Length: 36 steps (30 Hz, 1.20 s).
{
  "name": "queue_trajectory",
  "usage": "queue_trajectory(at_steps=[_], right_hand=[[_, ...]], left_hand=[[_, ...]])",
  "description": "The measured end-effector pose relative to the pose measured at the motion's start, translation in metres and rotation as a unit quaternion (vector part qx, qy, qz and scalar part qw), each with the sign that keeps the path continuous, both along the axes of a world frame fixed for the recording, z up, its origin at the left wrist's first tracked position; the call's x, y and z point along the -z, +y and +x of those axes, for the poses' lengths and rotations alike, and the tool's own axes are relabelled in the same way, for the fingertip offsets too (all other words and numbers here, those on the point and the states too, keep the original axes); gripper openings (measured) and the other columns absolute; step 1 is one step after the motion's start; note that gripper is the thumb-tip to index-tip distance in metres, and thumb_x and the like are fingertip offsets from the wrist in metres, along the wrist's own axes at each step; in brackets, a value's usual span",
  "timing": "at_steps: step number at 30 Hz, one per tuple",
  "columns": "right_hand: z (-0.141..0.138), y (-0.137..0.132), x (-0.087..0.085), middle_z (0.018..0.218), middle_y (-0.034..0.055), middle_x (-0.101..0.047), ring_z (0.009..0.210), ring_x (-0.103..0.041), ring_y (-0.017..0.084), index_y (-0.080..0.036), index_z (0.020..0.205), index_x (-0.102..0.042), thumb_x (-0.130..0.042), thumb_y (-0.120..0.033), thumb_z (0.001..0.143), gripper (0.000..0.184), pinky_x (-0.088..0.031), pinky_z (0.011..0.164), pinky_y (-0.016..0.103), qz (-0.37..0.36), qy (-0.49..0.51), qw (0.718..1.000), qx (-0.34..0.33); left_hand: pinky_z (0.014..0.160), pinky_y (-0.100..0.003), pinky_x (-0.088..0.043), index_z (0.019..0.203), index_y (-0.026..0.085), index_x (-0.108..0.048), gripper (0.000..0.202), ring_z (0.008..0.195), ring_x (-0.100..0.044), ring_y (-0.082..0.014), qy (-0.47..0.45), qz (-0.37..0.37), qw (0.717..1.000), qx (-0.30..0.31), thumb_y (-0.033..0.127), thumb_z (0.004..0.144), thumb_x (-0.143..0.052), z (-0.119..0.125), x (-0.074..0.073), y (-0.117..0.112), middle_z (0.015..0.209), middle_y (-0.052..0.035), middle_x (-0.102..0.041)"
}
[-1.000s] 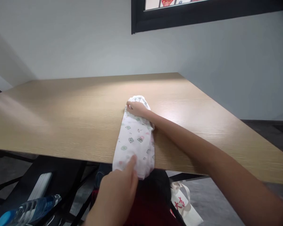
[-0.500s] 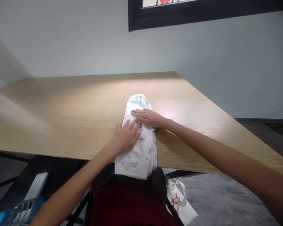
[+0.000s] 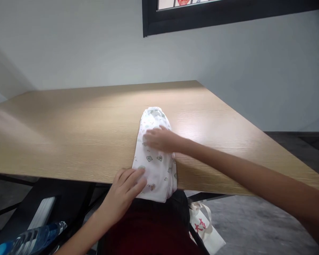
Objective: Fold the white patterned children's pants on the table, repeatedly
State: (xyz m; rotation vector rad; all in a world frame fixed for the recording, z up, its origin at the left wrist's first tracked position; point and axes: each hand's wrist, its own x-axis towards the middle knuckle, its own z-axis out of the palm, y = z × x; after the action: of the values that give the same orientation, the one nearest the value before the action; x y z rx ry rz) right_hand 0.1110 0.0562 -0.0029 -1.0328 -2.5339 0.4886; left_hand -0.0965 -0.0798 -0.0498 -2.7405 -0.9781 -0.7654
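White cotton pants (image 3: 152, 161) with a small cartoon print lie folded lengthwise into a narrow strip on the table. Their gathered elastic waist points to the wall, and the layered leg ends hang slightly over the near table edge. My right hand (image 3: 162, 140) is over the upper middle of the pants, palm down; motion blurs its fingers, which look loosely stretched out. At the lower left edge of the pants, my left hand (image 3: 127, 186) has its fingers apart, the tips touching or just above the fabric. Neither hand grips the cloth.
The wooden table (image 3: 82, 134) runs to a grey wall (image 3: 95, 46) with a dark window frame (image 3: 202, 21). Below its near edge stand a water bottle (image 3: 29, 239) on a dark seat at left and a white bag (image 3: 207, 230) with red characters at right.
My left hand has slid from the middle of the pants down toward me, to their lower left edge. My right hand has shifted slightly nearer and is now blurred.
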Motion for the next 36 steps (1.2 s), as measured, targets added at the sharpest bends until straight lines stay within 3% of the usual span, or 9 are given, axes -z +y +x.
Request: queue_trajectory(at_steps=[3, 6, 11, 14, 20, 25, 28, 31, 36], right_hand=[[0.007, -0.071, 0.006, 0.106, 0.0144, -0.060, 0.100, -0.053, 0.028, -0.013, 0.109, -0.059, -0.044, -0.031, 0.090, 0.030, -0.041, 0.090, 0.049, 0.108, -0.071, 0.982, -0.135], [0.018, -0.119, 0.018, 0.119, 0.0192, -0.054, 0.110, -0.047, 0.035, -0.008, 0.122, -0.051, -0.044, -0.050, 0.085, 0.056, -0.038, 0.093, 0.056, 0.180, -0.051, 0.970, -0.155], [0.025, -0.151, 0.013, 0.097, 0.0106, -0.066, 0.092, -0.059, 0.025, -0.018, 0.132, -0.042, -0.039, -0.013, 0.084, 0.048, -0.049, 0.085, 0.045, 0.248, 0.045, 0.957, -0.144], [0.025, -0.159, -0.013, 0.084, 0.0054, -0.066, 0.076, -0.062, 0.019, -0.021, 0.135, -0.034, -0.040, -0.014, 0.087, 0.049, -0.054, 0.074, 0.033, 0.182, 0.148, 0.963, -0.135], [0.015, -0.098, -0.052, 0.082, 0.0010, -0.062, 0.064, -0.058, 0.017, -0.027, 0.110, -0.050, -0.050, -0.028, 0.080, 0.030, -0.048, 0.051, 0.028, 0.034, 0.202, 0.977, 0.063], [0.006, 0.010, -0.031, 0.094, 0.0060, -0.060, 0.079, -0.057, 0.020, -0.018, 0.101, -0.054, -0.048, -0.021, 0.076, 0.026, -0.046, 0.060, 0.029, -0.070, 0.184, 0.956, 0.219], [0.009, 0.041, -0.003, 0.105, 0.0140, -0.056, 0.088, -0.056, 0.025, -0.013, 0.111, -0.050, -0.048, -0.017, 0.074, 0.038, -0.048, 0.067, 0.035, -0.064, 0.122, 0.953, 0.270], [0.012, 0.031, 0.012, 0.118, 0.0201, -0.047, 0.106, -0.047, 0.032, -0.009, 0.121, -0.046, -0.045, -0.019, 0.077, 0.045, -0.044, 0.083, 0.045, 0.099, 0.101, 0.955, 0.262], [0.002, -0.008, 0.010, 0.123, 0.0127, -0.050, 0.117, -0.040, 0.025, -0.015, 0.124, -0.047, -0.031, -0.014, 0.087, 0.041, -0.030, 0.100, 0.046, 0.240, 0.050, 0.969, 0.039]], left_hand=[[0.087, -0.036, -0.042, 0.113, 0.019, -0.051, 0.035, 0.103, -0.051, -0.0188, -0.016, 0.005, 0.999, 0.048, 0.001, 0.085, -0.039, 0.000, -0.008, 0.010, 0.110, -0.0084, -0.062], [0.084, -0.034, -0.043, 0.106, 0.019, -0.054, 0.025, 0.094, -0.054, -0.0176, -0.031, -0.037, 0.995, 0.083, 0.008, 0.087, -0.042, 0.001, -0.021, 0.010, 0.097, -0.0058, -0.066], [0.079, -0.035, -0.041, 0.087, 0.020, -0.051, 0.020, 0.072, -0.056, -0.0137, -0.088, -0.170, 0.978, 0.087, 0.007, 0.080, -0.038, 0.002, -0.044, -0.010, 0.078, -0.0007, -0.064], [0.072, -0.033, -0.041, 0.081, 0.021, -0.047, 0.013, 0.062, -0.054, -0.0120, -0.145, -0.222, 0.959, 0.097, 0.011, 0.077, -0.040, 0.002, -0.063, -0.026, 0.070, 0.0010, -0.059], [0.053, -0.021, -0.041, 0.084, 0.020, -0.054, 0.009, 0.061, -0.053, -0.0106, -0.212, -0.168, 0.948, -0.168, 0.029, 0.085, -0.050, 0.015, -0.104, 0.019, 0.069, 0.0027, -0.057], [0.067, -0.027, -0.046, 0.101, 0.015, -0.052, 0.021, 0.079, -0.057, -0.0159, -0.112, -0.104, 0.946, -0.285, 0.025, 0.083, -0.048, 0.030, -0.092, 0.097, 0.099, -0.0059, -0.059], [0.078, -0.036, -0.046, 0.108, 0.010, -0.051, 0.028, 0.092, -0.057, -0.0219, -0.022, -0.122, 0.949, -0.290, 0.023, 0.084, -0.044, 0.030, -0.071, 0.109, 0.108, -0.0129, -0.056], [0.089, -0.039, -0.042, 0.107, 0.010, -0.054, 0.027, 0.104, -0.053, -0.0238, 0.012, -0.122, 0.962, -0.244, 0.022, 0.087, -0.040, 0.027, -0.057, 0.106, 0.111, -0.0125, -0.056], [0.101, -0.038, -0.034, 0.113, 0.011, -0.054, 0.029, 0.116, -0.046, -0.0222, 0.081, -0.114, 0.983, -0.122, 0.019, 0.088, -0.040, 0.037, -0.048, 0.109, 0.123, -0.0109, -0.054]])
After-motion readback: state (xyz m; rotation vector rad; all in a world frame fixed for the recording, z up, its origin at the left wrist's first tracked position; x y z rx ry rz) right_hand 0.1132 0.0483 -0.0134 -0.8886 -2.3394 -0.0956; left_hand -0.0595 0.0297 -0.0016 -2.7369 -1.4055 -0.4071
